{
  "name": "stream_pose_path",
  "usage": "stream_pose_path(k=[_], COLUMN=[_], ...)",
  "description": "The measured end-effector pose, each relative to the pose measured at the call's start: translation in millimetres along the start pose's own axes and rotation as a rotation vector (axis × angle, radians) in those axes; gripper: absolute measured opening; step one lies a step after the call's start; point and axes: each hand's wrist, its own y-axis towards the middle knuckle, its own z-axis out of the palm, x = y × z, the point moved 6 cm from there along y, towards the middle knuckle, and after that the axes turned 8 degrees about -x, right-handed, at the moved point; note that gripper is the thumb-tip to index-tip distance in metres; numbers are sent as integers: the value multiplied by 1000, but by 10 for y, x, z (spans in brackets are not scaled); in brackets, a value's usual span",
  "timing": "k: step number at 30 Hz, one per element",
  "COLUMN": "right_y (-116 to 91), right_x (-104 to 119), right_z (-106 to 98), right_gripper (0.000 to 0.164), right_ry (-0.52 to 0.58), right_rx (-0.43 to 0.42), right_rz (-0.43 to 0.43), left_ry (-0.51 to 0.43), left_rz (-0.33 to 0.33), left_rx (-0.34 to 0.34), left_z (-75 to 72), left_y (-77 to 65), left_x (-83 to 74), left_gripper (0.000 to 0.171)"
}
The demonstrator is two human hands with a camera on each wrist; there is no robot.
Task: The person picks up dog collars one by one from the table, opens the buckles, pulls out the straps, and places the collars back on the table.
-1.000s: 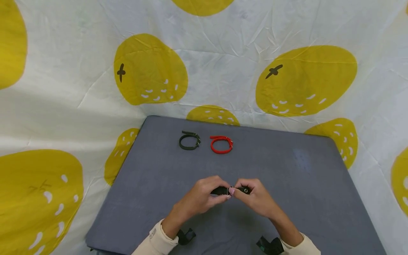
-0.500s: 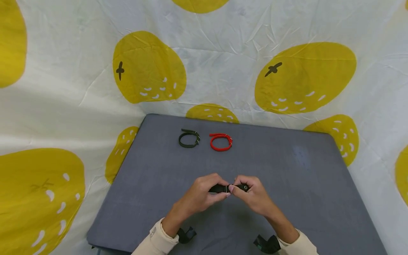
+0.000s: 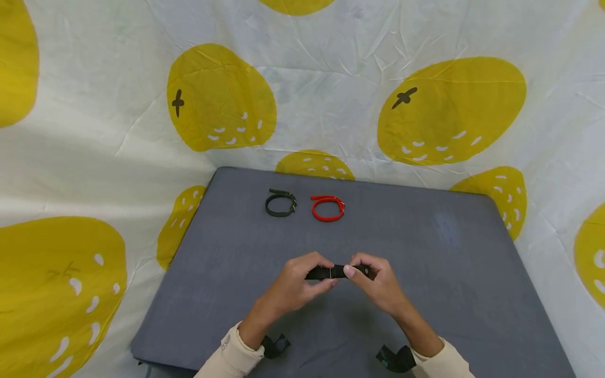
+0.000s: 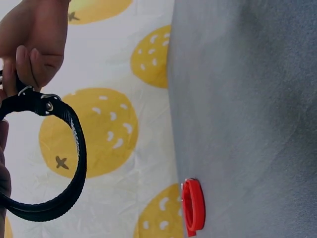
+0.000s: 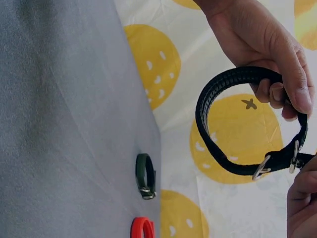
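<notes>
- Position: a black strap (image 3: 338,271), closed into a loop, is held in the air over the near part of the grey table (image 3: 425,273), spanning the space between the two hands.
- Left hand (image 3: 294,278): grasps one side of the loop; in the right wrist view its thumb lies along the band, with the fingers curled round the other face.
- Right hand (image 3: 380,281): pinches the strap between thumb and fingers on the side where the metal buckle (image 5: 261,168) and an eyelet (image 4: 49,106) sit.
- Change between the hands: one second earlier the right thumb met the left fingertips beside the metal band; now the two are apart, and a longer stretch of black strap shows between them.
- Change at the right end: the eyelet, earlier plain to see in the head view, is now less distinct beside the right fingers.
- Unchanged: a dark green strap (image 3: 279,214) and a red strap (image 3: 328,219), each looped and buckled, lie side by side, not touching, on the far part of the table. Their slight rise in the head view is shared by the whole scene, including the fruit-printed cloth (image 3: 326,110) behind.
</notes>
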Motion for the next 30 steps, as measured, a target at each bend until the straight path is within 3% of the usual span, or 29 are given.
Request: stream_pose_path(k=[4, 7, 8, 10, 13, 16, 18, 23, 30], right_y=[10, 24, 27, 26, 41, 50, 57, 59, -5], right_x=[25, 16, 7, -12, 62, 149, 185, 164, -26], right_z=[-33, -90, -111, -157, -183, -161, -137, -84, -52], right_gripper=[27, 14, 6, 14, 12, 8, 9, 8, 15], right_ry=[142, 134, 112, 8, -191, -346, -367, -397, -416], right_rx=[-31, -114, -145, -205, -293, -319, -317, -252, -210], right_rz=[-85, -95, -86, -68, 44, 158, 180, 42, -121], left_ry=[7, 19, 25, 44, 79, 124, 158, 304, 472], left_rz=[-19, -34, -37, -38, -25, -13, -12, 35, 136], left_rx=[-6, -19, -24, -36, -46, -40, -18, 29, -29], left_z=[16, 8, 4, -7, -12, -4, 12, 72, 83], left_y=[-10, -14, -13, -12, -9, -9, -10, -3, 46], left_x=[16, 28, 30, 31, 38, 62, 90, 140, 82], left_gripper=[18, 18, 18, 18, 18, 19, 19, 17, 8])
